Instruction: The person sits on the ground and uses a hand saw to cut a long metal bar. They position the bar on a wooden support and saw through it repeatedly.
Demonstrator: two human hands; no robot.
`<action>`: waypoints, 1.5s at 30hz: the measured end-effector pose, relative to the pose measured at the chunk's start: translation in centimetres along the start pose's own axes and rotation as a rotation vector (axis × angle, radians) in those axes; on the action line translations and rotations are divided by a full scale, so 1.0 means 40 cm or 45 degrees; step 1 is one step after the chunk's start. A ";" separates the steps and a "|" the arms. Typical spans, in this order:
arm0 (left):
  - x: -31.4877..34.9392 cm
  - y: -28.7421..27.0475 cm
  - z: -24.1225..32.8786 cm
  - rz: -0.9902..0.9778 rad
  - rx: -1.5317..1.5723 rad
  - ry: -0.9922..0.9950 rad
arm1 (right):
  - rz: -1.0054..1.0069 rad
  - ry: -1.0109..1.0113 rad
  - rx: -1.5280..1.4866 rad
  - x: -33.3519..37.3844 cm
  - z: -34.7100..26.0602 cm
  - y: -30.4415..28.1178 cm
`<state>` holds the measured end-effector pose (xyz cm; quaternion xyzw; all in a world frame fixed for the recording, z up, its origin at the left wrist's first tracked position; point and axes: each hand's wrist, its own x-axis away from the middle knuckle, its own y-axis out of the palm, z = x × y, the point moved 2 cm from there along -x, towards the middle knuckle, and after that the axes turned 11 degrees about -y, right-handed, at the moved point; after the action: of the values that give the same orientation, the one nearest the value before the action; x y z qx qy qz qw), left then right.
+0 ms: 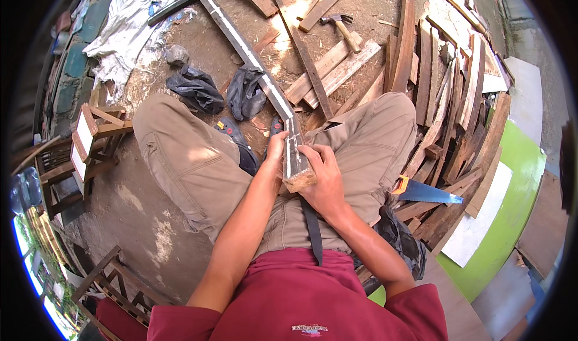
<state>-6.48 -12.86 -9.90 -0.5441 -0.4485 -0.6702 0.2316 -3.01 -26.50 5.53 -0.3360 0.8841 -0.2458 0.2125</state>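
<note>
A long wooden beam, dark with a white stripe along its upper face, runs from the far left down to my lap. Its bare, rough cut end lies between my thighs. My left hand is closed on the beam's left side near that end. On the right side, my right hand grips it a little closer to me, its fingers bent over the upper edge. Part of each hand's grip is hidden by the beam. A narrow dark strap hangs below the beam's end.
A claw hammer lies on the ground beside short planks. By my right knee rests a handsaw with a blue blade, against piled boards. Black plastic bags and a white cloth lie ahead left; wooden frames stand left.
</note>
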 end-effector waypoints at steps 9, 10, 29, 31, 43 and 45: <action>0.034 0.091 0.015 -0.012 -0.153 0.401 | 0.272 -0.063 -0.017 -0.033 -0.014 -0.119; 0.076 0.123 0.030 -0.051 -0.256 0.432 | 0.361 -0.088 0.016 -0.047 -0.017 -0.150; 0.152 0.057 0.128 0.050 -0.197 0.740 | -0.751 0.443 0.725 -0.288 0.574 0.012; 0.144 0.057 0.130 0.065 -0.204 0.732 | -0.749 0.460 0.703 -0.290 0.606 0.025; 0.176 0.054 0.120 0.132 -0.223 0.805 | -0.136 0.667 0.158 -0.376 0.585 0.027; 0.166 0.047 0.112 0.151 -0.242 0.794 | -0.068 0.673 0.055 -0.380 0.580 0.024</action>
<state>-4.63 -8.76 -2.97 -0.3571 -0.2591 -0.8286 0.3447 19.46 -22.04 -10.11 -0.2787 0.8943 -0.3493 -0.0252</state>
